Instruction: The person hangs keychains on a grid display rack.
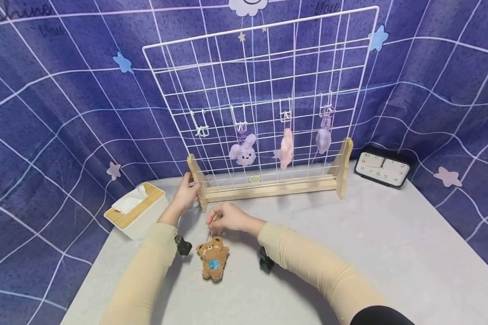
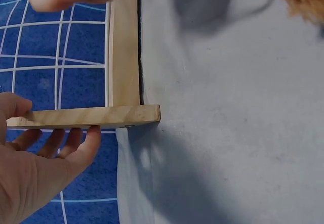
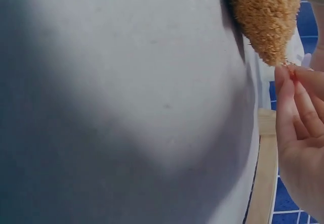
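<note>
My right hand (image 1: 232, 217) pinches the cord loop of a brown teddy bear plush charm (image 1: 218, 253) between thumb and fingertips. The bear hangs face up to the head view, with a blue patch on its belly. In the right wrist view its fuzzy brown body (image 3: 268, 16) dangles from the fingertips (image 3: 284, 77). My left hand (image 1: 185, 195) grips the left wooden end foot (image 1: 197, 183) of a white wire grid rack (image 1: 260, 26). Seen from the left wrist, the thumb lies on one side of that foot (image 2: 91, 116) and the fingers on the other.
From white hooks on the grid hang a lilac bunny plush (image 1: 244, 153), a pink plush (image 1: 286, 149) and a purple plush (image 1: 323, 140). A tissue box (image 1: 150, 203) stands left of the rack, a clock (image 1: 382, 169) right. A blue patterned curtain (image 1: 85, 90) backs the white table (image 1: 349, 234).
</note>
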`<state>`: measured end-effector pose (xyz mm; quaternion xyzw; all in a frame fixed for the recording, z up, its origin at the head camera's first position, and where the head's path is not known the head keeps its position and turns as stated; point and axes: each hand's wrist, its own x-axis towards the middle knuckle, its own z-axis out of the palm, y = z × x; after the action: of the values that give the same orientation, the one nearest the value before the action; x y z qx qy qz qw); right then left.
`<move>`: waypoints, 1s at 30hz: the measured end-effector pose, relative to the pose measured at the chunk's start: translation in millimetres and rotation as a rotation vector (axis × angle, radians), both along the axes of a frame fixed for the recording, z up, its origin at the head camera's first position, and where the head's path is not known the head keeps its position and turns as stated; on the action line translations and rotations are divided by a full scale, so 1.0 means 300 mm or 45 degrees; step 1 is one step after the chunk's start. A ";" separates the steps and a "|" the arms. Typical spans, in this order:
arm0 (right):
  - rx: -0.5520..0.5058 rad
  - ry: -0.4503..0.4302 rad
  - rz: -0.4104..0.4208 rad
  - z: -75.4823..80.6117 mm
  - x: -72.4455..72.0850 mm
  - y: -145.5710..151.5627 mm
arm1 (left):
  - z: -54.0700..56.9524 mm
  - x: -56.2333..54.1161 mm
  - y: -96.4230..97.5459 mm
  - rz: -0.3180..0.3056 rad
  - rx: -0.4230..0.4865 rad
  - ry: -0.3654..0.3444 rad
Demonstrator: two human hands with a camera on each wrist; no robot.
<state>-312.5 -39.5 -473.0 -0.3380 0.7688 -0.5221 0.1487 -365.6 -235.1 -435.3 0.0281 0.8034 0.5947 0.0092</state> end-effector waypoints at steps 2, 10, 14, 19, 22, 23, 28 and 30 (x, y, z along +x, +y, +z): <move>-0.061 -0.046 0.000 0.007 0.001 0.000 | -0.003 0.004 -0.001 0.002 -0.014 0.016; -0.229 -0.189 0.036 0.055 0.016 0.009 | -0.001 0.011 -0.006 0.010 -0.033 0.021; -0.258 -0.191 0.037 0.091 0.019 0.026 | 0.002 0.004 -0.001 0.003 -0.034 0.026; -0.230 -0.123 0.055 0.147 0.017 0.046 | 0.002 0.009 -0.003 0.008 -0.022 0.008; -0.234 -0.091 0.059 0.191 0.010 0.056 | 0.001 0.011 -0.002 0.006 -0.009 0.003; -0.238 -0.081 0.058 0.207 0.007 0.059 | 0.001 0.011 -0.002 0.004 -0.008 0.004; -0.254 0.003 0.050 0.297 -0.009 0.076 | 0.003 0.008 0.003 0.008 -0.017 0.007; -0.250 0.045 0.039 0.331 -0.016 0.082 | 0.006 0.007 0.005 0.007 -0.022 0.005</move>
<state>-317.3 -15.0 -373.9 -0.3717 0.7113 -0.5864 0.1092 -363.4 -233.5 -433.6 0.0269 0.8086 0.5877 0.0060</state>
